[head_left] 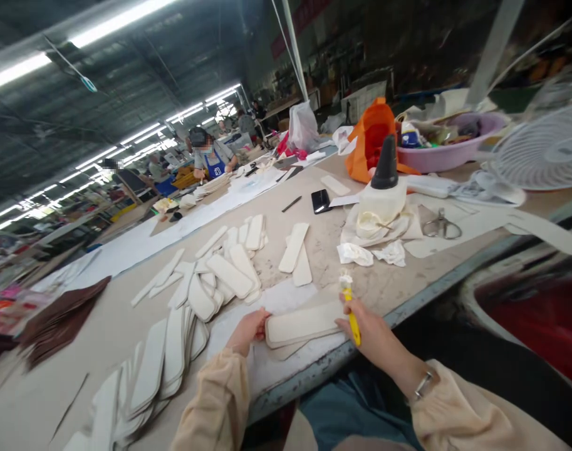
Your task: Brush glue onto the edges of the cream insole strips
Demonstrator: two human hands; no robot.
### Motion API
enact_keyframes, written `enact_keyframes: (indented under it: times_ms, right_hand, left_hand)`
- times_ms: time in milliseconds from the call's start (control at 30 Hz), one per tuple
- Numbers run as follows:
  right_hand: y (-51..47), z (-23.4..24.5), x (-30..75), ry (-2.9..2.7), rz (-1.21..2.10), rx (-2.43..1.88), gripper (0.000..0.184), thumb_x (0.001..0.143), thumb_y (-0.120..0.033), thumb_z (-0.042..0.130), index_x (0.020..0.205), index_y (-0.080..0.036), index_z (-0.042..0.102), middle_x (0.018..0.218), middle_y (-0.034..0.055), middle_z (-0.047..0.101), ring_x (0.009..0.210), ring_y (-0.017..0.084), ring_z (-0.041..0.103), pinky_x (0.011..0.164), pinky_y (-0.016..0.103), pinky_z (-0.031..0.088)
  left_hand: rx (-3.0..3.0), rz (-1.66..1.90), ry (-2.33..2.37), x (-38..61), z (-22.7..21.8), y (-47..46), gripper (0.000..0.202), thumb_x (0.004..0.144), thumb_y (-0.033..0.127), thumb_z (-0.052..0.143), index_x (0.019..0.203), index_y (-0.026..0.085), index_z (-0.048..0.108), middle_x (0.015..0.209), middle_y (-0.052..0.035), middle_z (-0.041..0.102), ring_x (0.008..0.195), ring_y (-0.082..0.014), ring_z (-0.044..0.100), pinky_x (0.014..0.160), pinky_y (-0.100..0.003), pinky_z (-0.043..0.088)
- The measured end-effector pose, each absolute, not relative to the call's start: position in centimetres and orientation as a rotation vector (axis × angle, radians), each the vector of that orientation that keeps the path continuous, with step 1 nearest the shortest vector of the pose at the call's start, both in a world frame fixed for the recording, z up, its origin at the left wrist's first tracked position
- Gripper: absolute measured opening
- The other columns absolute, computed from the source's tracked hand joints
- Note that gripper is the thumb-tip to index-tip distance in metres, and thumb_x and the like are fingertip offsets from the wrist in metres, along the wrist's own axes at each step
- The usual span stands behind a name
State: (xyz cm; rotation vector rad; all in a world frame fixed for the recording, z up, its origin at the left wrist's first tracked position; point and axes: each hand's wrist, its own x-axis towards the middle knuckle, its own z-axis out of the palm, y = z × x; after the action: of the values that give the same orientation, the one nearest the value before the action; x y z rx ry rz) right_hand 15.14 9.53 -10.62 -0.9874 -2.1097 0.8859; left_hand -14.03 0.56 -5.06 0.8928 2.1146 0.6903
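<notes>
A long, loose left sleeve (220, 394) of pale peach cloth was creased in many soft folds and gathered at its end near the bare left hand (251, 328). The matching peach right sleeve (468, 410) was wide and wrinkled, ending farther up from the bare right hand (371, 335), and a narrow, shiny, silver-coloured wristband (423, 385), too small to make out in detail, sat beside its edge. Plain dark teal cloth (358, 413) covered the lap.
</notes>
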Motion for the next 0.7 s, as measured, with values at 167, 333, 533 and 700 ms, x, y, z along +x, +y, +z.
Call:
enact_keyframes:
  times_ms: [167, 333, 533, 700]
  right_hand:
    - [9.6, -10.2, 15.7, -2.008, 0.932, -0.957, 0.007, 0.088, -0.024, 0.051, 0.090, -0.024, 0.044, 0.109, 0.0114, 0.065, 0.105, 0.026, 0.064, 0.082, 0.039, 0.053]
    - [10.1, -8.4, 17.0, -1.898, 0.777, -0.857, 0.010, 0.093, -0.027, 0.049, 0.087, -0.025, 0.041, 0.110, 0.0122, 0.063, 0.119, 0.025, 0.056, 0.091, 0.038, 0.050]
    - [10.8, -6.2, 18.7, -1.783, 0.599, -0.846, 0.010, 0.092, -0.025, 0.052, 0.089, -0.025, 0.042, 0.097, 0.0103, 0.066, 0.107, 0.025, 0.064, 0.079, 0.033, 0.056]
    - [11.1, -5.8, 19.0, -1.772, 0.529, -0.811, 0.012, 0.089, -0.026, 0.056, 0.086, -0.025, 0.044, 0.101, 0.0122, 0.067, 0.102, 0.026, 0.067, 0.074, 0.030, 0.058]
  left_hand:
    - [0.851, 0.691, 2.021, -13.2, -4.4, -0.2, 0.046, 0.059, 0.059, 0.066, 0.073, 0.015, 0.066, 0.056, 0.0026, 0.056, 0.053, -0.0112, 0.050, 0.051, -0.024, 0.038]
    - [0.955, 0.698, 1.982, -12.1, -1.5, 0.6, 0.035, 0.056, 0.049, 0.069, 0.062, 0.015, 0.064, 0.051, 0.0042, 0.052, 0.049, -0.0090, 0.043, 0.049, -0.023, 0.032]
    - [1.062, 0.791, 1.966, -13.9, 5.0, 5.2, 0.024, 0.053, 0.038, 0.075, 0.058, 0.016, 0.066, 0.050, 0.0043, 0.053, 0.048, -0.0081, 0.041, 0.047, -0.022, 0.031]
    - [1.046, 1.146, 1.994, -18.3, 9.5, 11.8, 0.027, 0.061, 0.035, 0.078, 0.073, 0.014, 0.066, 0.063, 0.0023, 0.059, 0.058, -0.0092, 0.052, 0.053, -0.021, 0.042]
